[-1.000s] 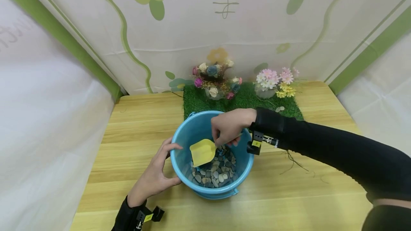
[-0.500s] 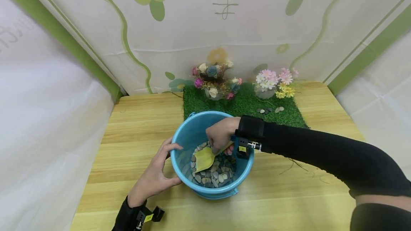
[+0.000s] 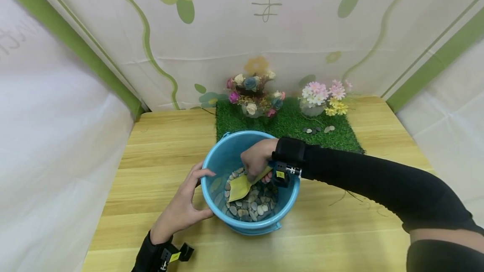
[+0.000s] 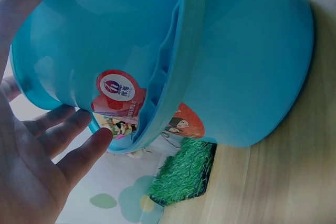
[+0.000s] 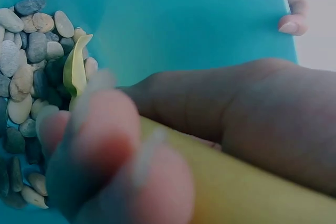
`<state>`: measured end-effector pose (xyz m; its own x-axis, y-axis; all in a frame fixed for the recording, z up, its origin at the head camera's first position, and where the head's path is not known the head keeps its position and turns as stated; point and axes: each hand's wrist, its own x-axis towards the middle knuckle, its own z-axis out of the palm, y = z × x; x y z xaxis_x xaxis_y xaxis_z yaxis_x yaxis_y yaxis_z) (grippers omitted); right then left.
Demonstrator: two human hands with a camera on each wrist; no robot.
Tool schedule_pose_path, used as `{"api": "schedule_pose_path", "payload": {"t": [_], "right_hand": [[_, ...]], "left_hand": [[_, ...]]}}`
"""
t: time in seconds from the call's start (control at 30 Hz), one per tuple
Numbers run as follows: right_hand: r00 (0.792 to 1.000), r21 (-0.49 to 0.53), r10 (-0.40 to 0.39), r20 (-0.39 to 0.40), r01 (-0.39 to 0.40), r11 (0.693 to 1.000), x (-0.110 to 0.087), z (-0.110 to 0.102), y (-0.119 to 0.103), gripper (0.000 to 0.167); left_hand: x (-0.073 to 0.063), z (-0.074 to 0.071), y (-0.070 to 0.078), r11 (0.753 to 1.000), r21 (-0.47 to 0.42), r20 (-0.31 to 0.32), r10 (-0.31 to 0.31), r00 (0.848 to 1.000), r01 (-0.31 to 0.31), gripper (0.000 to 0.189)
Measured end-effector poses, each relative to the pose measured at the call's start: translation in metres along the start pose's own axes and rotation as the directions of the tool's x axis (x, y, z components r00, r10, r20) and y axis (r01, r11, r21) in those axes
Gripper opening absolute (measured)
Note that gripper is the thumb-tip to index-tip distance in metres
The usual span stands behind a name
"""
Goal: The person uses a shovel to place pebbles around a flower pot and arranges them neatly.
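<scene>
My right hand (image 3: 257,158) reaches down into a blue bucket (image 3: 211,154) and grips the handle of a yellow toy shovel (image 3: 239,188). The shovel's blade lies against pebbles (image 3: 251,209) at the bottom. From the right wrist view, curled fingers wrap the yellow handle, with grey and tan pebbles (image 5: 21,82) beyond the blade's edge. At the bucket's left side my left hand (image 3: 185,205) holds the rim, a fingertip (image 5: 294,24) hooked over it and the thumb against the outer wall. The left wrist view has the fingers (image 4: 84,156) beside the outer wall.
Behind the bucket lies a green artificial grass mat (image 3: 291,116). On it stand a rose arrangement (image 3: 253,95) and a vase of daisies (image 3: 321,95), with small stones (image 3: 311,130) nearby. Dry strands (image 3: 348,194) lie on the wooden table (image 3: 340,230), right of the bucket.
My right hand has moved lower and slightly left in the bucket, bringing the shovel's blade down to the pebbles. The left hand and bucket have stayed in place.
</scene>
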<state>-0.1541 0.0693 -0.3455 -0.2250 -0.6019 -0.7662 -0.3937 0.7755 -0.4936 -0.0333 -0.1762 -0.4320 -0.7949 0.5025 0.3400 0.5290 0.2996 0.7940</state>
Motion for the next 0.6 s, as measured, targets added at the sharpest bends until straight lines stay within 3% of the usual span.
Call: {"api": "schedule_pose_path", "payload": {"t": [0.6], "right_hand": [[0.995, 0.138, -0.021, 0.101, 0.007, 0.990, 0.008, -0.012, 0.012, 0.027]], "left_hand": [[0.000, 0.001, 0.002, 1.000, -0.002, -0.003, -0.010, 1.000, 0.010, 0.077]]}}
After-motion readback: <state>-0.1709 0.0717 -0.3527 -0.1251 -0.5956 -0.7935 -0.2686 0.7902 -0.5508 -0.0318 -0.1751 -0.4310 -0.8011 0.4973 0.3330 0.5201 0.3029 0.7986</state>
